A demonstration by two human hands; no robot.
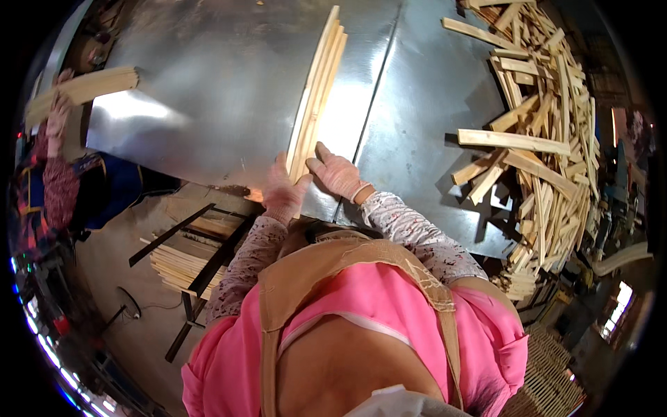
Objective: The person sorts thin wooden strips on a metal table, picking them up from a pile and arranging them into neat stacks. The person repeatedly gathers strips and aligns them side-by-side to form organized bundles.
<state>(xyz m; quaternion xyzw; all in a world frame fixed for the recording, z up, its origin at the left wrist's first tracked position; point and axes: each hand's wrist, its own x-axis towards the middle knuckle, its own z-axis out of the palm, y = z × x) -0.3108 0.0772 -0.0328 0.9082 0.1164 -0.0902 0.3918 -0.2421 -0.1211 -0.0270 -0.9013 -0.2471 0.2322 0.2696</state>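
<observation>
Several long, pale wooden strips (321, 90) lie side by side on the metal tabletop (208, 62), pointing away from me with their far ends staggered. My left hand (283, 191), in a pinkish glove, is at their near end, fingers along the left side and thumb across toward the right. Gloved too, my right hand (338, 174) touches the right side of the strips with its fingers stretched out and apart. The undersides of the strips are hidden.
A big heap of loose wooden strips (549, 139) covers the table's right side. At far left, a co-worker's hand (59, 111) holds wooden strips (90, 85) over the table edge. Below left, stacked strips (182, 264) sit by a dark metal frame (219, 257). A seam (375, 90) crosses the tabletop.
</observation>
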